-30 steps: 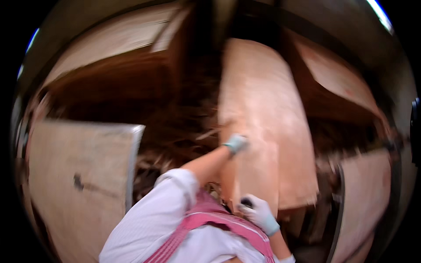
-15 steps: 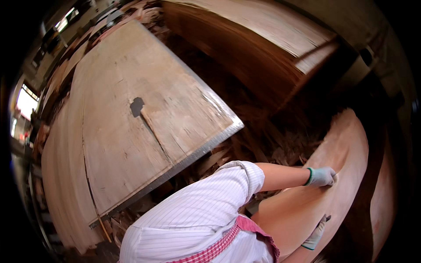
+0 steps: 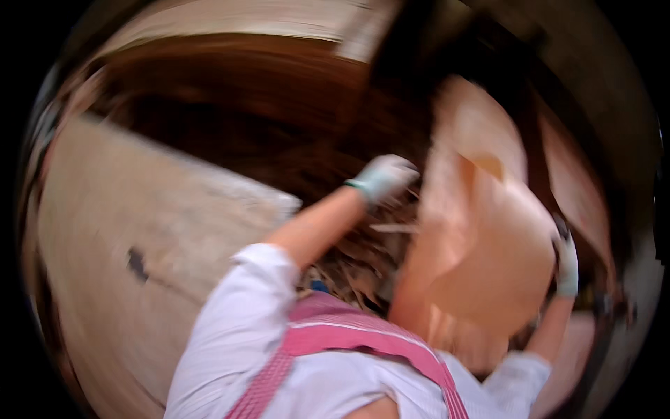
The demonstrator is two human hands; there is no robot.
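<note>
Both hands [image 3: 386, 176] grip veneer sheet [image 3: 481, 258] edges

Veneer sheet [image 3: 481, 258]: thin, pale orange-tan wood, big and floppy. Held up off the pile, curled/buckled, not flat; upper part folds back w/ a darker patch near the top. Sits right of centre, lower edge hanging down toward the torso. Left hand [image 3: 385, 176], light glove, at the sheet's upper left edge; right hand [image 3: 567, 258], same glove, grips the right edge. Frame heavily motion-blurred, so grain and exact edge contact at the left can't be made out.
</note>
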